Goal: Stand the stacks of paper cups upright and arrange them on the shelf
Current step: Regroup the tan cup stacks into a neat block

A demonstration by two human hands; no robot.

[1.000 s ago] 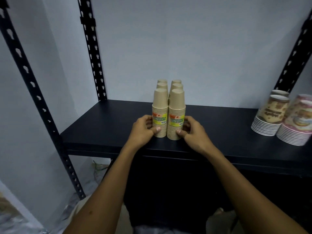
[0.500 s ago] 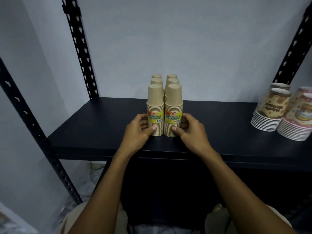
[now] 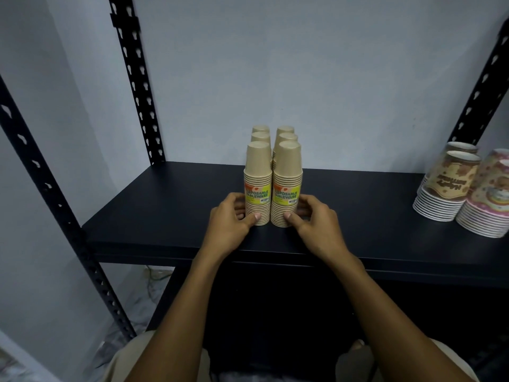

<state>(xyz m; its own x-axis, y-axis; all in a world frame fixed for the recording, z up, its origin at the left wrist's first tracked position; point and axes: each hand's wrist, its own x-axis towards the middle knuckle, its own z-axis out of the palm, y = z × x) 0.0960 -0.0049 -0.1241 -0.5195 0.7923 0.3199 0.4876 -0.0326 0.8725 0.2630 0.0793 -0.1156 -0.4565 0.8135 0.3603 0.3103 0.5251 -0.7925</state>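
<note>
Several tan paper-cup stacks stand upright, mouth down, in two rows on the black shelf (image 3: 165,216). The front left stack (image 3: 257,172) and front right stack (image 3: 287,172) each carry a yellow label. My left hand (image 3: 230,224) wraps the base of the front left stack, thumb across its front. My right hand (image 3: 316,224) holds the base of the front right stack the same way. The rear stacks (image 3: 272,135) are mostly hidden behind the front pair.
Patterned cup stacks, brown (image 3: 446,186) and pink (image 3: 490,199), stand at the shelf's right end. Black perforated uprights rise at the back left (image 3: 135,78), front left (image 3: 41,172) and right (image 3: 482,86). A pale wall closes the back.
Both hands stay on the bases of the front stacks. The cups hold their place on the shelf; only the camera view has shifted slightly.
</note>
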